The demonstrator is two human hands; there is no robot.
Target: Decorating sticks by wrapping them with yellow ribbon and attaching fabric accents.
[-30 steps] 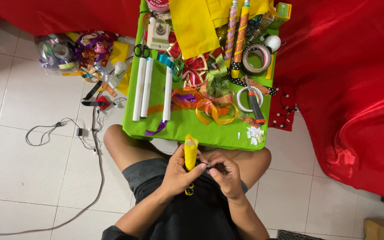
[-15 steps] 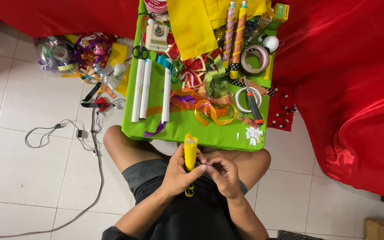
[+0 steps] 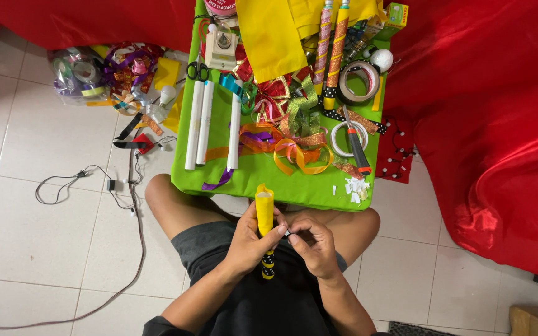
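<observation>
The yellow paper roll [image 3: 264, 208] is standing up over the lap, partly wrapped, black dotted end bare. The left hand [image 3: 250, 239] is wrapping fingers around it; the right hand [image 3: 312, 244] is pinching beside it, near the green table [image 3: 269, 177].

left hand [image 3: 250, 239] grips yellow paper-wrapped tube [image 3: 264, 211] upright | right hand [image 3: 312, 244] pinches at tube's side | green table [image 3: 269, 174] just beyond knees, ribbons [image 3: 294, 143], tape rolls [image 3: 357, 81], three white tubes [image 3: 203, 121]

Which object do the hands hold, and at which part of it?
The left hand grips the yellow wrapped stick around its middle. The right hand pinches something small beside it; what it is cannot be told.
</observation>
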